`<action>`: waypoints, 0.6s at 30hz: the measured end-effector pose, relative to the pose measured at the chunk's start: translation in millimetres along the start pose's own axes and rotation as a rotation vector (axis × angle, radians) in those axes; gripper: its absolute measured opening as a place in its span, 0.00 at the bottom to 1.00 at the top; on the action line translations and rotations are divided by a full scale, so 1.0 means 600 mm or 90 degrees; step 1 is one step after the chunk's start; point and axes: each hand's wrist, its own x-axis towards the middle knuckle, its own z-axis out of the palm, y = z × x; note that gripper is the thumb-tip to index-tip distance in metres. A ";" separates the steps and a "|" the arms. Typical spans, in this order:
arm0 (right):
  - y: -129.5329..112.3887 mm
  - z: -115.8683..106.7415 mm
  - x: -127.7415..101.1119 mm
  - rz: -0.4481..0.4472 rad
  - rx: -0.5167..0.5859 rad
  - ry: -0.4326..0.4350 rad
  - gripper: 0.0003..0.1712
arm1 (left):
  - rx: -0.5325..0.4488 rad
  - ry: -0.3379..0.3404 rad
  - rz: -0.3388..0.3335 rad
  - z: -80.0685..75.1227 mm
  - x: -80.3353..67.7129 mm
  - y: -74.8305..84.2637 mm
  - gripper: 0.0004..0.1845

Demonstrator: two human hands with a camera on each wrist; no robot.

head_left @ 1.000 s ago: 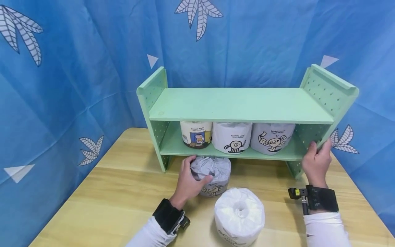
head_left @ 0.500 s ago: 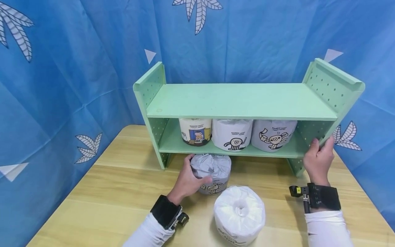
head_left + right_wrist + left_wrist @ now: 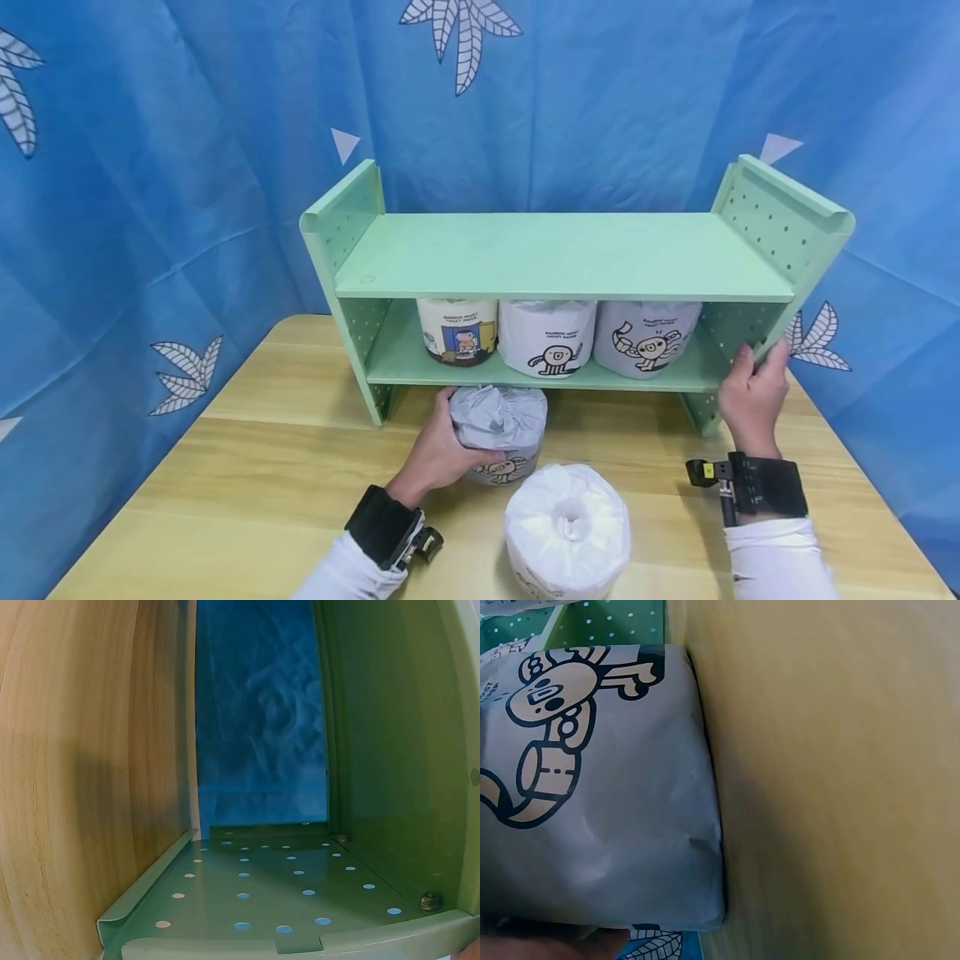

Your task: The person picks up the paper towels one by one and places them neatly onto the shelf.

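A grey paper-wrapped toilet roll [image 3: 501, 417] stands at the front of the pale green shelf [image 3: 562, 254], just below its lower board. My left hand [image 3: 438, 450] grips this roll from the left, thumb across its front and fingers around the far side. In the left wrist view the printed wrapper of the toilet roll [image 3: 641, 787] fills much of the frame, its base along the wooden table. My right hand [image 3: 753, 400] grips the front edge of the shelf's right side panel, with the thumb on the inner side. The right wrist view shows the perforated side panel [image 3: 270, 892] from low down.
On the lower board sit a picture-printed roll [image 3: 459, 333], a white roll [image 3: 547, 337] and a grey roll [image 3: 647, 337]. Another white toilet roll [image 3: 567, 533] stands on the wooden table [image 3: 247, 492] in front. A blue curtain [image 3: 600, 108] hangs behind.
The head view has shifted, so the scene sits slightly further left. My left thumb lies lower and flatter across the grey roll. The right hand keeps its place on the side panel.
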 end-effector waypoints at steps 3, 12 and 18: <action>-0.002 0.003 0.000 -0.007 0.007 -0.002 0.26 | 0.004 0.010 0.007 -0.003 -0.001 0.001 0.63; 0.001 0.000 -0.004 -0.011 0.002 -0.003 0.26 | 0.043 0.012 0.058 -0.003 -0.007 0.000 0.62; 0.004 0.002 -0.002 -0.008 0.002 0.001 0.25 | 0.072 0.022 0.054 -0.004 -0.007 0.004 0.60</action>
